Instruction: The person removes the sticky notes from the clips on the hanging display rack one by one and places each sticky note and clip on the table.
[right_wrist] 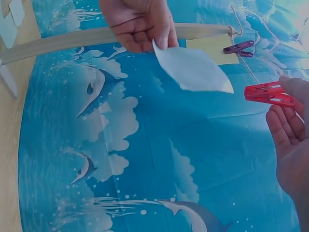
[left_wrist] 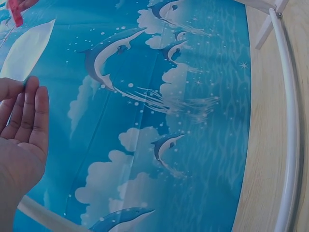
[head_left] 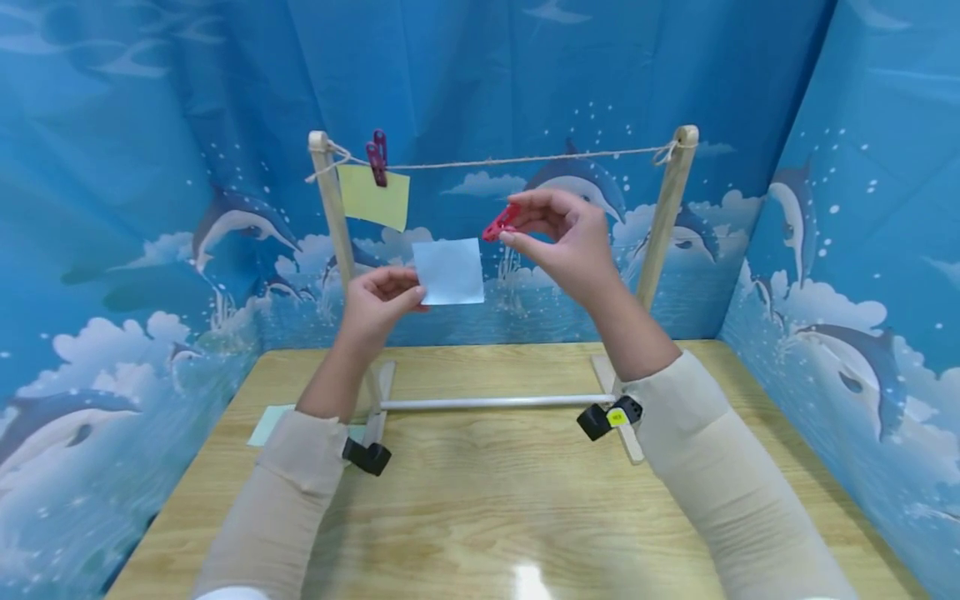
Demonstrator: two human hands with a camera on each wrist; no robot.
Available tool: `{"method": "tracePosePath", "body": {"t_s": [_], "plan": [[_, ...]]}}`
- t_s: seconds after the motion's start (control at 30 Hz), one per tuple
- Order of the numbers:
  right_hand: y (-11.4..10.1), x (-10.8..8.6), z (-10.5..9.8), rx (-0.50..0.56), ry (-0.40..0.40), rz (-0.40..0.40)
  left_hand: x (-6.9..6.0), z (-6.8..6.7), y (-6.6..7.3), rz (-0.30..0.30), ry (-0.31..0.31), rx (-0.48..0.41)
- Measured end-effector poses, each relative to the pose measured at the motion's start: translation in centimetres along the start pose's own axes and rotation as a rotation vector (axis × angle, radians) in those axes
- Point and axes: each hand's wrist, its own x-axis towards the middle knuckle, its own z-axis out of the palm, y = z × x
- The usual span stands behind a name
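Note:
Between thumb and fingers, my left hand point(head_left: 382, 304) pinches a light blue square sticky note point(head_left: 450, 272) by its left edge. The note is held up below the string point(head_left: 525, 159) and apart from it. My right hand point(head_left: 566, 242) pinches a red clothespin point(head_left: 501, 222) just right of the note; the right wrist view shows the clothespin point(right_wrist: 269, 94) pointing toward the note point(right_wrist: 195, 70) without touching it. On the string's left end a dark red clothespin point(head_left: 377, 158) clips a yellow sticky note point(head_left: 375, 197), which hangs down.
Two wooden posts point(head_left: 663, 221) carry the string, and a white bar point(head_left: 495, 402) joins their feet low over the wooden table point(head_left: 480, 500). Pale green paper point(head_left: 268, 425) lies on the table at the left, partly behind the left sleeve. Blue dolphin-print curtains point(head_left: 480, 83) surround the table.

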Motion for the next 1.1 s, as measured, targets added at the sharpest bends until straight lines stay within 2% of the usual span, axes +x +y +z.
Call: {"method": "tracePosePath", "body": {"t_s": [0.23, 0.37, 0.5, 0.67, 0.8, 1.1], "plan": [[0.6, -1.4, -0.9, -0.018, -0.013, -0.028, -0.7, -0.7, 0.6, 0.006, 0.012, 0.023], [0.8, -2.1, -1.5, -0.001, -0.011, -0.042, -1.2, -1.1, 0.9, 0.012, 0.021, 0.07], [1.0, -3.0, -2.3, 0.0, -0.005, -0.026, -1.7, -1.6, 1.0, 0.012, 0.019, 0.092], [1.2, -3.9, -3.2, -0.003, -0.003, 0.012, -2.4, -2.4, 1.2, -0.017, 0.042, 0.137], [1.3, -4.8, -3.9, 0.015, 0.01, 0.01, -3.0, -3.1, 1.3, -0.043, 0.061, 0.15], [1.7, -6.8, -5.9, -0.031, 0.054, 0.05, -4.5, -4.6, 1.4, -0.023, 0.123, 0.089]]}}
